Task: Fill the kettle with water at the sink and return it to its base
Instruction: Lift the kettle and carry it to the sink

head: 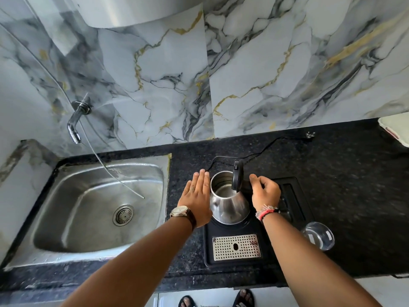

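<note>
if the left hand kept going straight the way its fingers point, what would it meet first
Probably the thin black power cord on the counter just beyond the fingertips of the left hand, then the marble wall. Height is hard to judge, so it may pass over the cord.

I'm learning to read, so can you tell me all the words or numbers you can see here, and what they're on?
There are no words or numbers that can be read.
The watch on the left wrist: its face is too small and blurred to read.
The kettle, its black base tray and the glass: no writing shows.
</note>
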`<state>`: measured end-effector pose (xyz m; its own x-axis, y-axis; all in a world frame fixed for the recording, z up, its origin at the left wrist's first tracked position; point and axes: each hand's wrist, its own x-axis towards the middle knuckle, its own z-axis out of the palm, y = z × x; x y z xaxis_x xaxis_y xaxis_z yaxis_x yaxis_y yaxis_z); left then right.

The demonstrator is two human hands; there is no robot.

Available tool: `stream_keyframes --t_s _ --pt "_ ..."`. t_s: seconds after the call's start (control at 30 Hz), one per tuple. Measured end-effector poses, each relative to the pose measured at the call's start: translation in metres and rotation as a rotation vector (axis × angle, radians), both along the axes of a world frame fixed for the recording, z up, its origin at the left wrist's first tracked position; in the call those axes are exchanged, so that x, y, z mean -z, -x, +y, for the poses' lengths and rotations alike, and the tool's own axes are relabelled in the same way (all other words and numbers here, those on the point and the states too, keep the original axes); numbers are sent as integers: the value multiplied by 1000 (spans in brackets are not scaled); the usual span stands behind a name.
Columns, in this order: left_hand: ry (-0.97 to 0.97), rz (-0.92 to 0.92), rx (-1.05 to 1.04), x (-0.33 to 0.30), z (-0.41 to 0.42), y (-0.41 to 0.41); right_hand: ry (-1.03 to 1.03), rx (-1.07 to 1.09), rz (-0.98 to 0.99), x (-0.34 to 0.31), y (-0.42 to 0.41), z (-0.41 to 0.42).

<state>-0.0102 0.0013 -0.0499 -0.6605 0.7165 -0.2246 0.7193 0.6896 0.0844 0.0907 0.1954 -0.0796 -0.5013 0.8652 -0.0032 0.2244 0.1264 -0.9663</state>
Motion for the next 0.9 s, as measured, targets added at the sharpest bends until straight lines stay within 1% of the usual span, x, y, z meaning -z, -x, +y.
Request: stream_keyframes --t_s 0.13,0.27,0.5,0.67,0.9 --pt "-82 27 -47 -11 -10 6 -20 -32 21 -17 12 -8" --pt "-153 42 -102 -26 -30 19 2 -36 56 -32 33 -30" --pt "-197 63 -161 -30 -105 69 -29 -60 55 -40 91 -104" --pt "-182 53 -140 -19 -187 131 -2 -40 17 -29 150 -185" --pt "-163 -5 -98 -3 -289 232 150 -11 40 -9 243 -288"
